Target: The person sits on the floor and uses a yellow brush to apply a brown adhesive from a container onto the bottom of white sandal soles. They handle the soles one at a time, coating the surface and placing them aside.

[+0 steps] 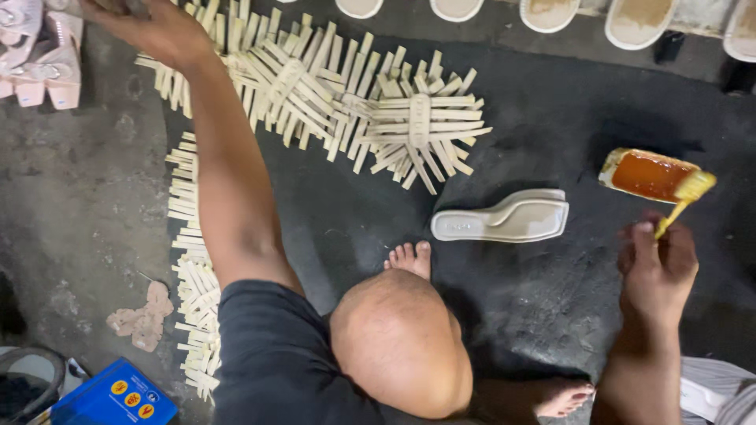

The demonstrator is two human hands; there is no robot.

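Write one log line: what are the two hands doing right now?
left hand: reaching over strap pieces | right hand: holding brush by glue tin | shoe sole: on floor

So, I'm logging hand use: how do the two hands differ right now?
The left hand stretches far out to the strap pile, palm down; the right hand stays near, fingers closed on a glue brush beside the glue tin. Both are bare.
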